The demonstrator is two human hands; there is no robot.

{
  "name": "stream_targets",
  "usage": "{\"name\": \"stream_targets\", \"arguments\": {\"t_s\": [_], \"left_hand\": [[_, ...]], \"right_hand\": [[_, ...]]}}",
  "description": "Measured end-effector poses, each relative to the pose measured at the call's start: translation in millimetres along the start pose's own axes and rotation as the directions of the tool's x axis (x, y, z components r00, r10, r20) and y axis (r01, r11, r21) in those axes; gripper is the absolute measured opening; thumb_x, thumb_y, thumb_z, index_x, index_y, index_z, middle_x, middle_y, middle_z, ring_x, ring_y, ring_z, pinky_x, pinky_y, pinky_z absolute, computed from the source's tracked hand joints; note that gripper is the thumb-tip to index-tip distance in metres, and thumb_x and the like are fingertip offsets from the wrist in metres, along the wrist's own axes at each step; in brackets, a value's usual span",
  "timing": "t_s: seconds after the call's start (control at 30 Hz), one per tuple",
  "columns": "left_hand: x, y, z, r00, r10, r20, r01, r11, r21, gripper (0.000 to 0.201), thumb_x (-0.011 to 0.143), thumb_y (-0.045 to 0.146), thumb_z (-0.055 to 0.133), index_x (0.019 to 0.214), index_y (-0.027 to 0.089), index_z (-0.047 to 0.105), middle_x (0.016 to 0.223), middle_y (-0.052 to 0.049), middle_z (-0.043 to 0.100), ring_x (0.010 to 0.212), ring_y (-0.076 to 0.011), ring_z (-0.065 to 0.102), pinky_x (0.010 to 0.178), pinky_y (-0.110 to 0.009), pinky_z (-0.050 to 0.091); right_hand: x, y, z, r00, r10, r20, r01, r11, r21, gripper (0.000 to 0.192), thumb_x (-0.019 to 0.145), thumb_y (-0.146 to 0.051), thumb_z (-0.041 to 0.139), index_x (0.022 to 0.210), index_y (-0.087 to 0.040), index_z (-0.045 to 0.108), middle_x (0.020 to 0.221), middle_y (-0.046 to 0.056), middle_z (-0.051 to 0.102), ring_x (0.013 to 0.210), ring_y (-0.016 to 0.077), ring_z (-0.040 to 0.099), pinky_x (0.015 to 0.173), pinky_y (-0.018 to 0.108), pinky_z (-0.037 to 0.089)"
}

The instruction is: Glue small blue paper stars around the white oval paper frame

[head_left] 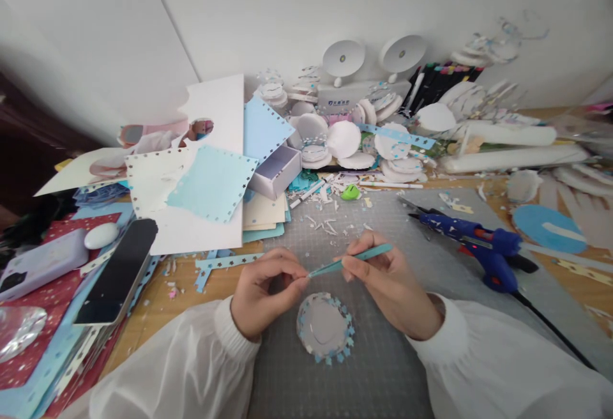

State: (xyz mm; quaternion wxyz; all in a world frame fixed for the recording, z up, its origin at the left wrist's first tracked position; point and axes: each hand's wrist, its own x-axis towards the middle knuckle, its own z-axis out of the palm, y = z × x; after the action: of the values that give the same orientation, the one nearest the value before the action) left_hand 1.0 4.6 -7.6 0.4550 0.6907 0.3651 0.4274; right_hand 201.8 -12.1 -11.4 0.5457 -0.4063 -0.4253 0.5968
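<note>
My right hand point(377, 275) grips teal tweezers point(352, 260), their tip pointing left. At that tip, the thumb and forefinger of my left hand point(269, 290) are pinched together; whatever sits between them is too small to make out. Just below both hands, a round white paper disc point(324, 326) lies on the grey cutting mat point(378, 380). Small blue star cut-outs point(348, 340) run around its edge, with some whitish ones among them.
A blue glue gun point(472, 240) lies right, its cord trailing toward me. Punched paper sheets point(208, 182), a small drawer box point(276, 173) and a black phone point(119, 272) are left. White discs point(343, 140), a green clip-like piece point(351, 192) and paper scraps fill the back.
</note>
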Motion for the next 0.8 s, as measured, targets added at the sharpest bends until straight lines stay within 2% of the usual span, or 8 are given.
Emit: {"name": "stream_targets", "arguments": {"t_s": [0.3,0.5,0.63,0.73,0.8], "left_hand": [[-1,1,-0.6,1.000,0.005,0.012,-0.005,1.000,-0.007,0.004,0.077,0.017,0.066,0.075,0.015,0.069,0.070,-0.006,0.060,0.064,-0.0138,0.055,0.056,-0.024,0.042],[-1,-1,-0.7,1.000,0.002,0.004,-0.002,1.000,-0.007,0.005,0.078,0.018,0.065,0.077,0.016,0.070,0.071,-0.006,0.060,0.066,-0.0141,0.055,0.057,-0.024,0.042],[-1,0,-0.5,1.000,0.003,-0.009,-0.003,1.000,0.006,0.006,0.078,0.018,0.065,0.076,0.015,0.070,0.071,-0.006,0.061,0.066,-0.0151,0.056,0.059,-0.026,0.043],[1,3,-0.5,0.999,0.023,-0.030,-0.024,1.000,-0.011,0.008,0.079,0.019,0.064,0.074,0.015,0.069,0.069,-0.007,0.062,0.067,-0.0156,0.056,0.061,-0.026,0.044],[2,4,-0.5,0.999,0.025,-0.040,-0.027,0.999,-0.031,0.013,0.081,0.021,0.062,0.074,0.015,0.071,0.068,-0.007,0.064,0.068,-0.0160,0.057,0.062,-0.027,0.045]], "right_hand": [[1,1,0,1.000,0.028,0.008,-0.028,1.000,0.014,0.021,0.074,-0.027,0.071,0.077,-0.021,0.052,0.062,-0.005,0.057,0.057,0.0091,0.052,0.058,0.026,0.043],[2,-9,7,0.990,0.136,-0.040,-0.130,0.984,0.122,0.029,0.067,-0.033,0.076,0.072,-0.020,0.050,0.056,-0.005,0.054,0.053,0.0095,0.050,0.055,0.026,0.043],[5,-13,5,0.984,0.168,-0.063,-0.151,0.965,0.213,0.029,0.065,-0.032,0.077,0.071,-0.020,0.051,0.058,-0.005,0.054,0.053,0.0086,0.051,0.052,0.023,0.043],[5,-11,3,0.990,0.118,-0.081,-0.102,0.978,0.181,0.027,0.066,-0.031,0.076,0.069,-0.021,0.052,0.060,-0.005,0.055,0.054,0.0082,0.053,0.057,0.024,0.048],[4,-8,2,0.995,0.020,-0.099,-0.008,0.993,0.119,0.024,0.067,-0.028,0.076,0.067,-0.021,0.053,0.061,-0.006,0.054,0.054,0.0083,0.055,0.064,0.028,0.052]]}}
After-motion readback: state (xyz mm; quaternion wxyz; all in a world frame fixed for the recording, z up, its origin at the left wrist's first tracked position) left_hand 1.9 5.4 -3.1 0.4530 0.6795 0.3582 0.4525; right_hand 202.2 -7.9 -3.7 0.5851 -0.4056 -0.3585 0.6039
